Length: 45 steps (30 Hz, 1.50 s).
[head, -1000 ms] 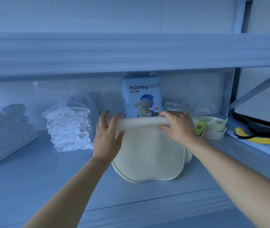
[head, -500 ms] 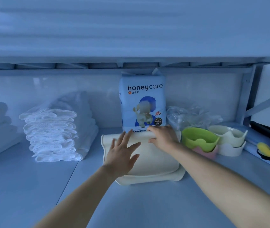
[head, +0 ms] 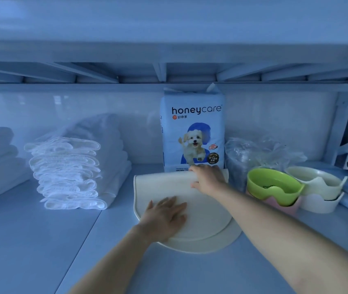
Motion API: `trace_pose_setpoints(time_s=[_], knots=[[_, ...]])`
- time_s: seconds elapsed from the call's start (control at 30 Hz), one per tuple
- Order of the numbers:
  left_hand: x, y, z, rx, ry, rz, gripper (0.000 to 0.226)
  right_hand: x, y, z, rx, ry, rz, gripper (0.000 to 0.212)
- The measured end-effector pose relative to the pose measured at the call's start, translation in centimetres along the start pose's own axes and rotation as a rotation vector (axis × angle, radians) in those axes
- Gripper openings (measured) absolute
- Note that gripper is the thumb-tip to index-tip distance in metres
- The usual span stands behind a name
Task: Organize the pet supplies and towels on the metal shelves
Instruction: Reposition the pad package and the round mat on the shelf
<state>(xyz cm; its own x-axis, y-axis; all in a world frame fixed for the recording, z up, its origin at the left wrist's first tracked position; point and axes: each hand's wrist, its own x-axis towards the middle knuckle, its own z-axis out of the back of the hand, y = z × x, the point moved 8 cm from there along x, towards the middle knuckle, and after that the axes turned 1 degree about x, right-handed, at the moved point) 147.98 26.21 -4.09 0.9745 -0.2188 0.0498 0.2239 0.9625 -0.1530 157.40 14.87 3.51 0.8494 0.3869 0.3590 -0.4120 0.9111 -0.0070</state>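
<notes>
Cream mat [head: 200,230]: lies flat on the metal shelf [head: 41,240], just in front of the pack; 2 rounded edges show at its near side.
Left hand [head: 165,217]: mine, palm down on the mat's near part, fingers straight and slightly spread, pressing.
Right hand [head: 208,180]: my fingers curl over the mat's rolled far edge, gripping it.
Honeycare pack [head: 193,132]: upright by the back wall.
Towels [head: 67,172]: 1 folded white stack left of the mat, apart from it.
Green bowl [head: 272,185]: right of the mat.

cream mat [head: 160,185] now laid flat; left hand [head: 164,217] presses it.
</notes>
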Motion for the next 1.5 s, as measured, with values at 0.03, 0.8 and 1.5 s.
trace_pose_setpoints(time_s=[0.03, 0.8, 1.5], knots=[[-0.1, -0.1, 0.0, 0.015, 0.007, -0.002, 0.048, 0.0, -0.2, -0.4, -0.023, 0.021, 0.001, 0.054], [-0.1, 2.1, 1.3, -0.053, -0.155, 0.175, 0.045, -7.4, -3.7, -3.8, 0.138, 0.169, -0.208, 0.068], [1.2, -2.0, 0.6, -0.050, -0.036, -0.144, 0.061, -8.7, -2.1, -3.0, 0.447, 0.030, 0.023, 0.032]])
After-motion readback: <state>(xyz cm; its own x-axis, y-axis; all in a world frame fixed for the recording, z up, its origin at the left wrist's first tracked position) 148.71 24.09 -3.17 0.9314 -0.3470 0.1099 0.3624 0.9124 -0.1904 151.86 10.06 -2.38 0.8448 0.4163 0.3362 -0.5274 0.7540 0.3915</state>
